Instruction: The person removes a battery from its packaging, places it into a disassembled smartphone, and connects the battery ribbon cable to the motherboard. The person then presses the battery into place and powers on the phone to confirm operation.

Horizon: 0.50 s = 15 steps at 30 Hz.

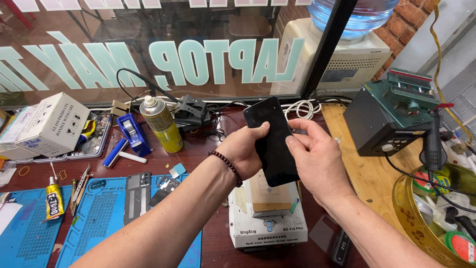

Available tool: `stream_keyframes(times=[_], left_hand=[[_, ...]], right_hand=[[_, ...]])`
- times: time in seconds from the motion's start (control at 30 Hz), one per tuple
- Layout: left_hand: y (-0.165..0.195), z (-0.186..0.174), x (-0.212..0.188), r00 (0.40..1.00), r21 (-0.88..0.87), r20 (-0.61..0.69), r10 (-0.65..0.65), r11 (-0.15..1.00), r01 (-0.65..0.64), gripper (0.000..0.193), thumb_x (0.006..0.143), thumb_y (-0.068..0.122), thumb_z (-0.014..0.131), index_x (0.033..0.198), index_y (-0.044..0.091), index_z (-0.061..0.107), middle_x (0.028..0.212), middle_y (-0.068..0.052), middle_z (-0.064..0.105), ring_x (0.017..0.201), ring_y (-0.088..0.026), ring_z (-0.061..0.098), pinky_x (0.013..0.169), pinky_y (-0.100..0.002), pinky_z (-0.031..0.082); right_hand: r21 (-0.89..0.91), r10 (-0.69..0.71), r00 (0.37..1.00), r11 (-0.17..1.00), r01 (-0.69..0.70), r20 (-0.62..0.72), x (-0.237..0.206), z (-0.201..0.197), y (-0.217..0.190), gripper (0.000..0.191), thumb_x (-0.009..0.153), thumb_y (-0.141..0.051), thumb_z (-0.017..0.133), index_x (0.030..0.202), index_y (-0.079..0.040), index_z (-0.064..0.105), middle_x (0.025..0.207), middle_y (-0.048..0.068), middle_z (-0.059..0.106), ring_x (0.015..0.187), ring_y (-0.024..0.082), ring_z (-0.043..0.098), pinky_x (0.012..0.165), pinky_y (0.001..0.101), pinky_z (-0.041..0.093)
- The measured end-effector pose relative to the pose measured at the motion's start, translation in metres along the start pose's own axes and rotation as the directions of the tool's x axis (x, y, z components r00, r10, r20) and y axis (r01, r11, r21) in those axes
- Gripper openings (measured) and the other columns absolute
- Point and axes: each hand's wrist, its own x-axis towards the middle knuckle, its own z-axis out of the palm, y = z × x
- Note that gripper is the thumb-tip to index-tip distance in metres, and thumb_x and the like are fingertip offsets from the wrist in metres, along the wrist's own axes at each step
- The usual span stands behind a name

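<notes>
**Both hands hold black phone above white box**

Forearms come in from bottom edge, nearest the camera. Left hand (245, 149), bead bracelet (225, 166) on wrist, grips black phone (272, 144) from its left edge, thumb tip on the glass front, other fingers hidden behind. Right hand (317, 159) holds the right edge, thumb pressed on the front, fingers curled round the back. Phone is off the counter (213, 144), tilted, screen dark, raised between the hands over a white box-shaped device (267, 226) with a tan pad on top.

Left of hands: blue work mat (99, 218) with a phone back frame (137, 196) on it, tweezers (82, 186), glue tube (53, 201). Further back: yellow spray can (161, 124), blue tape dispenser (133, 133), white carton (52, 124). Right: green and black station (391, 111) on a wooden board (367, 178), gold tin (436, 213) full of cables. Water dispenser (342, 49) behind the glass.
</notes>
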Motion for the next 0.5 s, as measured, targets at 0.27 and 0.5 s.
stream_keyframes(times=[0.27,0.5], left_hand=[[-0.006,-0.009,0.003,0.999,-0.017,-0.012,-0.050,0.999,0.049,0.029,0.104,0.025,0.050,0.125,0.008,0.062,0.120,-0.008,0.068,0.109,-0.023,0.066,0.102,-0.048,0.052],[-0.009,-0.016,0.007,0.999,-0.030,0.013,-0.032,0.999,0.032,0.030,0.105,0.024,0.050,0.127,0.006,0.060,0.122,-0.011,0.068,0.112,-0.025,0.066,0.104,-0.048,0.051]], right_hand=[[0.008,0.016,1.000,1.000,-0.016,0.023,0.000,0.002,0.009,0.034,0.095,-0.011,0.061,0.128,-0.007,0.064,0.096,0.007,0.082,0.084,0.008,0.071,0.075,0.0249,0.057],[0.031,-0.032,0.999,0.999,0.030,0.035,0.001,0.003,0.015,0.031,0.095,-0.010,0.061,0.126,-0.005,0.064,0.097,0.007,0.081,0.083,0.008,0.070,0.073,0.0243,0.057]])
